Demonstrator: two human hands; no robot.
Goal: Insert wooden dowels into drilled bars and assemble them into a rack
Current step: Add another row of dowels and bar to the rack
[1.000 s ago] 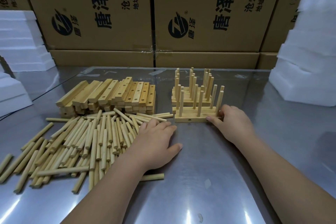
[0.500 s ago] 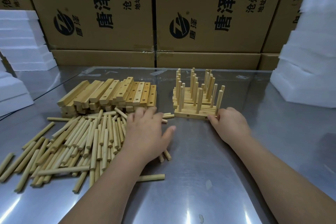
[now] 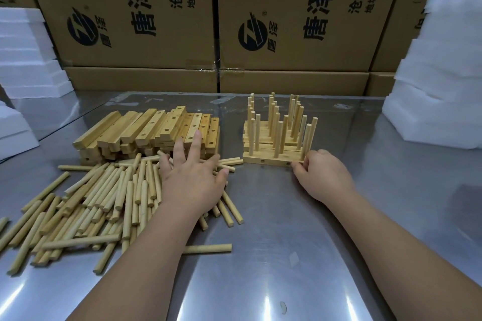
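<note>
On the steel bench (image 3: 287, 268), the left hand (image 3: 193, 180) lies with straight, spread fingers over the loose dowels (image 3: 104, 195), its fingertips at the stack of drilled bars (image 3: 146, 133). The right hand (image 3: 323, 174) pinches the right end of the front bar (image 3: 271, 161), which carries upright dowels and sits just before other filled bars (image 3: 271, 135).

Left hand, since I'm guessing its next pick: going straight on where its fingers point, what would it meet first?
Probably the stack of drilled bars: the left hand is spread over the loose dowels, fingers aimed at the stack's near ends. The gap is unclear.
</note>
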